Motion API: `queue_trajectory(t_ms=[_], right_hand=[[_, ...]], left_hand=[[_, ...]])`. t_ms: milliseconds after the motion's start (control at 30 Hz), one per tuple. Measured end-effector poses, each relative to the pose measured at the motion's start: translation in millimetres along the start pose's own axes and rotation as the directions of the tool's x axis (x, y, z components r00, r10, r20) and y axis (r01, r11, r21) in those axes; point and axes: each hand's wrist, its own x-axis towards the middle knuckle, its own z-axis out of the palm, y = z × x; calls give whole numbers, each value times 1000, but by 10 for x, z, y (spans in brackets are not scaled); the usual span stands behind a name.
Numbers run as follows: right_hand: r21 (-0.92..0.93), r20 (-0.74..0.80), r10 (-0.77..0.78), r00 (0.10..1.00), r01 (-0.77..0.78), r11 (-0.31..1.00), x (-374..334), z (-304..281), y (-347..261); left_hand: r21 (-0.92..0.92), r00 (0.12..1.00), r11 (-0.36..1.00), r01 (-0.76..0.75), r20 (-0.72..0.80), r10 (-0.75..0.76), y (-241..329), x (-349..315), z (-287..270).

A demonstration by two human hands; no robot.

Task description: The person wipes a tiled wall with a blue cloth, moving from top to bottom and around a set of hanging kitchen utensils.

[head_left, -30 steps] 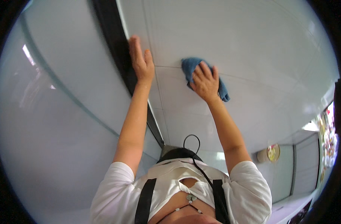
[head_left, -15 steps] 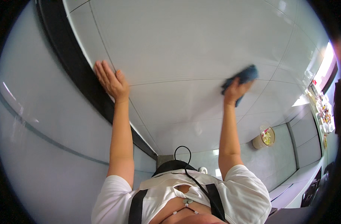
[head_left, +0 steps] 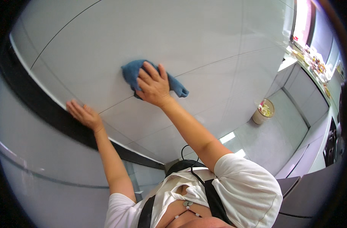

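A blue cloth (head_left: 131,74) is spread against the light grey tiled wall (head_left: 215,34), crossing near a dark tile joint. My right hand (head_left: 154,84) presses on the cloth, its fingers over the fabric and part of the cloth sticking out past the thumb side. To the left and lower, my left hand (head_left: 85,115) lies on the wall beside the black frame strip (head_left: 48,108), fingers stretched out and slightly blurred. Nothing shows in the left hand.
A beige bin (head_left: 261,116) with a clear liner and scraps inside stands on the grey floor (head_left: 261,146) at right. Beyond it runs a low cabinet with a counter (head_left: 314,64) crowded with small items. A glossy grey panel (head_left: 48,159) fills the left side.
My right hand has swept the cloth left across the wall, closer to my left hand. The left hand sits lower and further left in view, and the view itself has turned.
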Motion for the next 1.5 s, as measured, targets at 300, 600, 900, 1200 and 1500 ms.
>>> queue_trajectory(t_ms=[300,600,900,1200,1500], right_hand=[[-299,-235,171,957,-238,924,-1270,-596,1518],[-191,-276,274,921,-332,924,-2177,-905,2044],[196,-589,548,595,-553,810,-1755,-978,2002],[-74,-98,40,994,-48,996,-845,-350,3],[-160,-24,-14,1000,10,987,-861,-530,377]], left_hand=[[-47,986,991,123,-104,-127,-95,-1216,-151],[-336,999,941,-31,-49,16,949,-1636,-78],[-299,998,952,57,26,-51,809,-1658,-286],[-332,994,938,100,-15,-111,868,-1311,-380],[-244,998,970,24,-55,-38,984,-1028,-397]])
